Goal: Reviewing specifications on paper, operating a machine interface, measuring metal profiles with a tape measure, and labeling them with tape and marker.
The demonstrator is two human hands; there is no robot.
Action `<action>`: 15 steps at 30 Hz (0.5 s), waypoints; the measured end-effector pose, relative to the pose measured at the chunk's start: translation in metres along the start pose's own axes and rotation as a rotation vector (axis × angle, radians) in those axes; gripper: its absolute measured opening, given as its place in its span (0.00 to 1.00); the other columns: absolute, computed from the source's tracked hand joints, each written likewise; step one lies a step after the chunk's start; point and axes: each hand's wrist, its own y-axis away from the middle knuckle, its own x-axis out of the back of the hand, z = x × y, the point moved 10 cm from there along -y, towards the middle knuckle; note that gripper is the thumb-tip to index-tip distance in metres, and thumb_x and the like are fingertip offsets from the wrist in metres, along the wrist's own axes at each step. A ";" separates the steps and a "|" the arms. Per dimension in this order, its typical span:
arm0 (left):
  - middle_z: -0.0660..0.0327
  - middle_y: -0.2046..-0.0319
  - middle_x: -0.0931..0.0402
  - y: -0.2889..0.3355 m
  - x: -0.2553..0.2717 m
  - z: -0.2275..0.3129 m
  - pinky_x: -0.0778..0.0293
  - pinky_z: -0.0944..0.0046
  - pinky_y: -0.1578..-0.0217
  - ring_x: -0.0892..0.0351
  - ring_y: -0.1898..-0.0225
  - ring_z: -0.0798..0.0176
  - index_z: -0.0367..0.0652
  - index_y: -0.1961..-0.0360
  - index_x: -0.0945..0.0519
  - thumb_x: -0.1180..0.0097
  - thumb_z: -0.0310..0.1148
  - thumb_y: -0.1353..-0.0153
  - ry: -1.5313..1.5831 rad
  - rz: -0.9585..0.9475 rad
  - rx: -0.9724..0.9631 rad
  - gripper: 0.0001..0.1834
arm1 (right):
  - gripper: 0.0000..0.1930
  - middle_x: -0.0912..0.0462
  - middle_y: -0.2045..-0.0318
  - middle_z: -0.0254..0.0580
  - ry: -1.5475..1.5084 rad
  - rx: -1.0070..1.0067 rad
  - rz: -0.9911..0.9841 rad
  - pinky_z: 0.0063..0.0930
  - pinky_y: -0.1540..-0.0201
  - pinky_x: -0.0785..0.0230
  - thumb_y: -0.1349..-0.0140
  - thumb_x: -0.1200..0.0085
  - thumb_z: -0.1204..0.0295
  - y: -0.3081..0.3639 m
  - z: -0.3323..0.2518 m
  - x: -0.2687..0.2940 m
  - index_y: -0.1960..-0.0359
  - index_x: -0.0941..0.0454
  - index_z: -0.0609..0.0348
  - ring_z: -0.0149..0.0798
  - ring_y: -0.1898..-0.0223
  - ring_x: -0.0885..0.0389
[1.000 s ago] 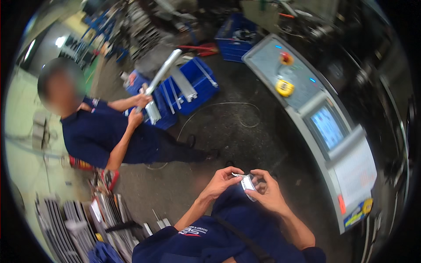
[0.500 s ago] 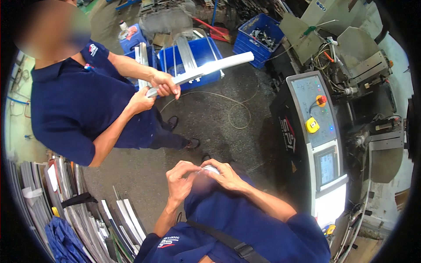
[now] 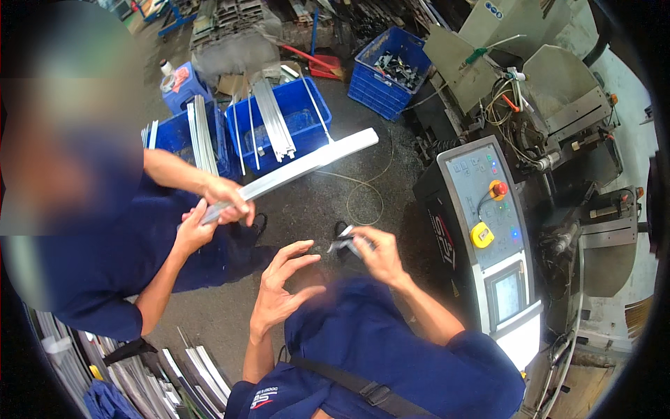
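My right hand [image 3: 382, 260] grips a small silvery piece [image 3: 344, 244] with a white end and a dark part; its exact kind is too small to tell. To its left, my left hand [image 3: 283, 283] is raised with thumb and fingers spread, and nothing is in it. At the left a co-worker in a dark blue shirt [image 3: 91, 258] holds one end of a long pale profile bar [image 3: 307, 164] in both hands. The bar's far end slants up and right, beyond my hands.
Blue crates [image 3: 307, 112] with pale profiles stand beyond the bar, and another blue crate [image 3: 391, 94] holds metal scraps. On the right is a machine control panel [image 3: 481, 188] with a red button [image 3: 498, 188]. Long profiles [image 3: 202, 363] lean at the lower left.
My hands have moved apart; the left has opened and the small piece is in the right. The co-worker and the bar have shifted left and lower in view.
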 end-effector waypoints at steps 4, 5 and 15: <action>0.54 0.42 0.24 -0.074 -0.011 0.016 0.28 0.53 0.41 0.24 0.41 0.49 0.42 0.47 0.19 0.25 0.29 0.52 -0.183 0.033 -0.137 0.28 | 0.10 0.14 0.69 0.42 0.011 -0.096 0.135 0.28 0.61 0.26 0.33 0.44 0.72 -0.054 0.040 0.076 0.56 0.17 0.65 0.29 0.65 0.16; 0.53 0.41 0.25 -0.099 -0.014 0.019 0.29 0.52 0.40 0.25 0.40 0.48 0.41 0.45 0.20 0.25 0.31 0.52 -0.254 0.032 -0.172 0.30 | 0.10 0.14 0.70 0.41 0.000 -0.112 0.146 0.27 0.62 0.26 0.33 0.44 0.71 -0.067 0.039 0.086 0.57 0.17 0.65 0.28 0.66 0.17; 0.52 0.65 0.19 -0.269 -0.059 -0.087 0.23 0.57 0.57 0.17 0.60 0.57 0.33 0.48 0.23 0.24 0.59 0.56 -0.464 -0.368 0.244 0.45 | 0.20 0.22 0.84 0.33 -0.405 -0.289 0.115 0.26 0.79 0.40 0.32 0.40 0.56 -0.163 0.050 0.068 0.71 0.14 0.64 0.22 0.80 0.29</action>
